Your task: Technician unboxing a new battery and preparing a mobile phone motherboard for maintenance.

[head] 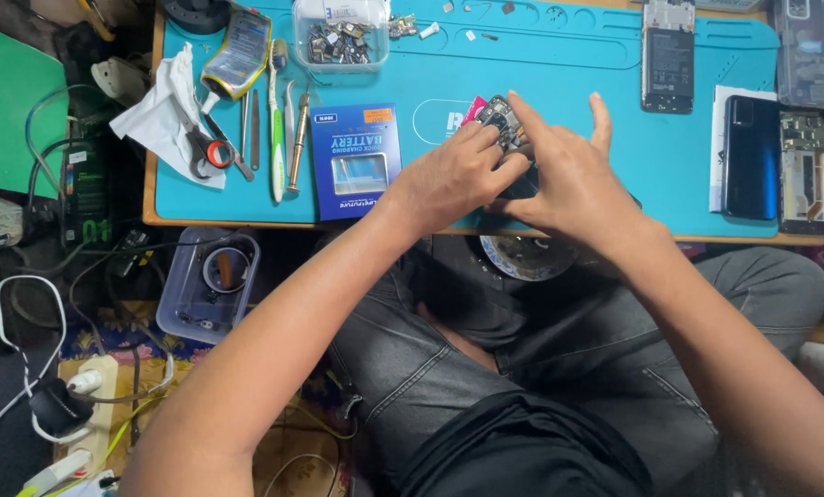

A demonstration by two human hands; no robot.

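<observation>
Both my hands meet over an opened phone (pixel 501 122) lying on the blue work mat (pixel 578 64). Its exposed circuit board and camera end show between my fingers; the rest of it is hidden under my palms. My left hand (pixel 451 175) grips the phone from the left, fingertips pressed on the board. From the right, my right hand (pixel 573 175) holds it with the index finger on the board and another finger raised.
A blue battery box (pixel 357 158) lies left of my hands, beside screwdrivers, tweezers (pixel 288 138), scissors (pixel 208 152) and a white cloth. A clear parts tub (pixel 340 35) sits at the back. Other phones (pixel 751 156) and an opened one (pixel 667 57) lie right. Cables and a power strip (pixel 81 405) cover the floor.
</observation>
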